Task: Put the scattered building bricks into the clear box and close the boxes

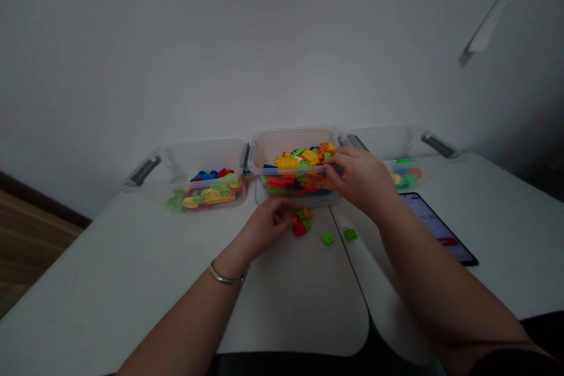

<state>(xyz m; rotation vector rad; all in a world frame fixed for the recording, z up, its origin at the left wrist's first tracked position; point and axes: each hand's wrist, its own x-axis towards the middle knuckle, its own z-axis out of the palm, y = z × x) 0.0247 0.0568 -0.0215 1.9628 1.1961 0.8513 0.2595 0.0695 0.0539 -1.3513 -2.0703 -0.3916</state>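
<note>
A small cluster of joined toy building blocks, red, green and orange, rests on the white table. My left hand has its fingers curled against the cluster's left side, gripping it. Behind it stands a clear plastic box filled with yellow, orange, green, red and blue blocks. Over this box's front right corner is my right hand, thumb and fingers pinched together at the rim; what lies between them is too small to make out. Two loose green blocks, one left and one right, lie in front.
A second clear box with colourful pieces stands left; a third, holding green and orange pieces, stands right. A phone lies beside my right forearm. A seam divides the tabletop, and a wall rises behind the boxes.
</note>
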